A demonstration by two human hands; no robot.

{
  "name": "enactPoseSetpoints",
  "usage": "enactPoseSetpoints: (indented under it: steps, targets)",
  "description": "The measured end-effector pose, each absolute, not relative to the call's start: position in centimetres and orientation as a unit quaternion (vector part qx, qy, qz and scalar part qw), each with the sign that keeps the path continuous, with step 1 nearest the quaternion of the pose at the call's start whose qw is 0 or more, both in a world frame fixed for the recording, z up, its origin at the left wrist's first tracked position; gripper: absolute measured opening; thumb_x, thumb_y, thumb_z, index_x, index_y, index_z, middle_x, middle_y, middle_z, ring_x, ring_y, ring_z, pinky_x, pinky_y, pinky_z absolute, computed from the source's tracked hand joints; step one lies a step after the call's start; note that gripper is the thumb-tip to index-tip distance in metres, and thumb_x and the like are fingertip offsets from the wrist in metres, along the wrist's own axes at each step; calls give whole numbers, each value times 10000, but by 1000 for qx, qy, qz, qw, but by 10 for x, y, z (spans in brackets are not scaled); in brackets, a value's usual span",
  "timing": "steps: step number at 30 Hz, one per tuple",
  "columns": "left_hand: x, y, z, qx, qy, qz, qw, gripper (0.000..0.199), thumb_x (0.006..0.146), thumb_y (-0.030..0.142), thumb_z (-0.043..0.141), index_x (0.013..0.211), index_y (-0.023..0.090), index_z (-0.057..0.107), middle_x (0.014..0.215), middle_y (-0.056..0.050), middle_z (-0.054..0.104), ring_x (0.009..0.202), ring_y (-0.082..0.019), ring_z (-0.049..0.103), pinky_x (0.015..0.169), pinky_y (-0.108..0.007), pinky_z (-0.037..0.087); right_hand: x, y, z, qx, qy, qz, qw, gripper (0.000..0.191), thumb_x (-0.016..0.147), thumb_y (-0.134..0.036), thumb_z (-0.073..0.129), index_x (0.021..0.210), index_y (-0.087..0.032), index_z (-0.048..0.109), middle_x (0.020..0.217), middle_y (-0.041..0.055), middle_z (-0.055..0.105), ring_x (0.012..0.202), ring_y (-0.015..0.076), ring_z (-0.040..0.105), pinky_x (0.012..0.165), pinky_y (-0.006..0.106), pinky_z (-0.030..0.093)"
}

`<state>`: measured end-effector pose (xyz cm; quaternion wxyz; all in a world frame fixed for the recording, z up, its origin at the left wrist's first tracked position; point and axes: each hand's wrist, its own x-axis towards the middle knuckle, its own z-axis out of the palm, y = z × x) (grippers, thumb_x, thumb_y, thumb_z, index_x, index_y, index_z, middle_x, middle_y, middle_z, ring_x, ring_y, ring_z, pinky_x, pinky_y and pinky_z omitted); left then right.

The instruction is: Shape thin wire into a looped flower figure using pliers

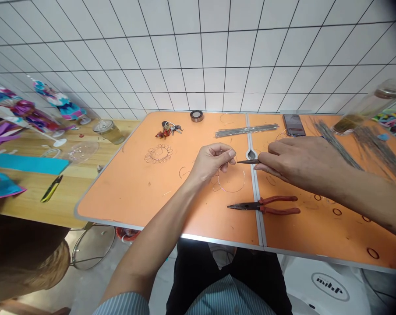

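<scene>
My left hand (214,158) is closed in a pinch on a thin wire, and a wire ring (232,191) hangs just below its fingers over the orange table. To its right, my right hand (285,156) is wrapped round a slim dark pointed tool (247,162). The tool's tip points left at the left fingertips, a short gap away; its handle is hidden in the palm, so its exact kind does not show. Nearer me lie long-nose pliers (263,205) with red handles. A scalloped wire ring (158,153) rests flat at the left.
Bundles of straight wire (247,130) lie at the back and right, near a phone (294,125) and a tilted glass bottle (365,109). A tape roll (196,116) and keys (169,129) sit at the back. Leftward, a wooden table (86,175) carries a yellow utility knife (51,188).
</scene>
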<state>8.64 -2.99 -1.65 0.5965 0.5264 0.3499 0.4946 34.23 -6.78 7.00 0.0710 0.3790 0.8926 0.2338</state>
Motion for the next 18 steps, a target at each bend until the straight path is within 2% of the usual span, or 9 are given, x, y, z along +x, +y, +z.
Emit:
enactPoseSetpoints:
  steps: [14,18]
  targets:
    - [87,-31,-16,523,353,494,598,465,719,552,1034,797,172,776,723,-23,775,490,-73,563,511,-241,445,340,-69,70,381,889,244,69,481,1231,-463,448,966,-190,742,803,79,691,705,207,573,677,365,109]
    - [87,-31,-16,525,351,496,596,479,725,574,1026,790,171,774,723,-26,774,489,-74,562,510,-243,442,339,-69,70,378,890,244,69,493,1232,-458,428,956,-193,738,792,76,693,688,204,559,688,372,121]
